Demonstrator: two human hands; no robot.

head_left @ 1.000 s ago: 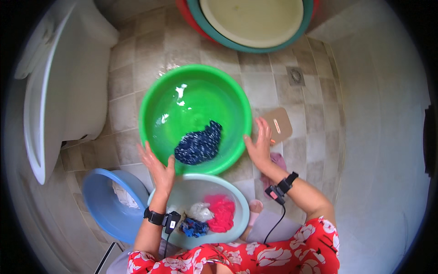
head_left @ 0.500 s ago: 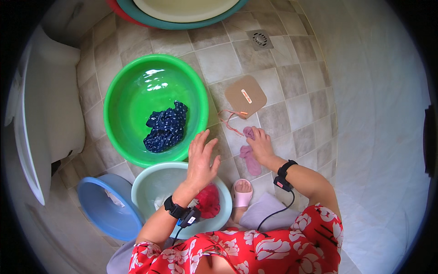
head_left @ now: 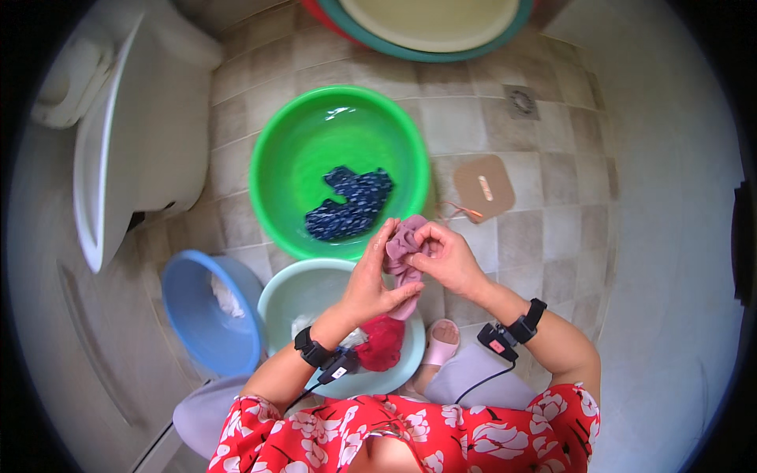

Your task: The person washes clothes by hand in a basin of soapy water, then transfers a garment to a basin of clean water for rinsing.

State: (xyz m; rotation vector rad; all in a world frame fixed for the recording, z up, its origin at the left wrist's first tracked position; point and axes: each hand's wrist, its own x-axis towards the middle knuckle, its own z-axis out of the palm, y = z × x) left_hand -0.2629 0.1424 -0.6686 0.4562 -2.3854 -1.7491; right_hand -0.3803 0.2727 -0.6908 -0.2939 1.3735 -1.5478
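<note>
Mauve cloth (head_left: 404, 251), bunched, sits between both hands above the pale basin (head_left: 280, 296) rim: left hand (head_left: 377, 277) cups it loosely, right hand (head_left: 443, 256) pinches it closed. Likely rubbing; next needs firm, opposed strokes.

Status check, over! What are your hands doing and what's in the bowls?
Left hand and right hand both gripping crumpled mauve cloth. Dark blue patterned garment soaking in green plastic basin. Nothing blocking.
</note>
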